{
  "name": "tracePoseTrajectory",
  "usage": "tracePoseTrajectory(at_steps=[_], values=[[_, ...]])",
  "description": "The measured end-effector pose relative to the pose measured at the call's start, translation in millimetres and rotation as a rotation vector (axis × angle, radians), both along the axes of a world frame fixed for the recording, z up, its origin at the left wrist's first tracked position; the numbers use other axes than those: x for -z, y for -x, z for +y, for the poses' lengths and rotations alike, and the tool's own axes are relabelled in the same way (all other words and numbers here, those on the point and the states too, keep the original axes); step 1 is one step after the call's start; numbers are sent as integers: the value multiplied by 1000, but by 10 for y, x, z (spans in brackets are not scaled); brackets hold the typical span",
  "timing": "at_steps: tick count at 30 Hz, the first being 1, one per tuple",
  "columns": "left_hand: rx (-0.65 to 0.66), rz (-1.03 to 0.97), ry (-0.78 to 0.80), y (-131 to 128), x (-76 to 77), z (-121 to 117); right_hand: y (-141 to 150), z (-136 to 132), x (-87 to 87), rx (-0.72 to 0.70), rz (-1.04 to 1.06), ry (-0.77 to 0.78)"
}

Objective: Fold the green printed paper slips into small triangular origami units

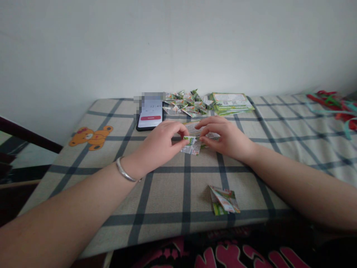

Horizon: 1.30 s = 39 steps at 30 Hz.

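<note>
A small folded piece of printed paper (192, 146), white with green, is pinched between the thumb and fingers of my left hand (167, 138). My right hand (223, 136) meets its right edge with thumb and forefinger closed together. Behind and partly under my hands lies another printed paper sheet (192, 128), mostly covered by the fingers. Nearer to me, a loose folded paper piece (225, 201) rests on the checked tablecloth (167, 193).
At the back lie a phone (150, 113) with its screen lit, a heap of folded paper pieces (189, 102) and a stack of green flyers (231, 102). A bear sticker (92, 137) is at left. Red, green and blue strips (334, 104) lie far right.
</note>
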<state>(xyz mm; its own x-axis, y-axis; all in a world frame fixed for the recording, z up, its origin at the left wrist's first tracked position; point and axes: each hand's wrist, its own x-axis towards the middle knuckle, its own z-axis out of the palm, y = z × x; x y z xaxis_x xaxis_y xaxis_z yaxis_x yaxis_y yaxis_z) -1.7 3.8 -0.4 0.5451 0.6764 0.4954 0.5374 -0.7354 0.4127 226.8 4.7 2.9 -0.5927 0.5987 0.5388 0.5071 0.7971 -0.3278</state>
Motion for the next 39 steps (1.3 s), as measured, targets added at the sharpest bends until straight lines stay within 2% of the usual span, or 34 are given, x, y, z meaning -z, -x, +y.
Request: tracePoseTrajectory(at_steps=[4,12,22,32,35,39], values=[[6,-51,-44,7,-27,-27,4,-25,-37,11,59,-86],[46,25,-127,25,-39,-32,-2,-29,-52,-20,65,-164],[49,7,-142,28,-61,-8,-42,19,-25,-154,14,-67],[67,-55,-79,27,-80,-18,-67,59,20,-85,-106,-43],[114,-3,-123,43,-66,16,-80,70,17,-84,-103,-63],[142,156,-291,75,-38,45,-110,95,2,-114,-145,-180]])
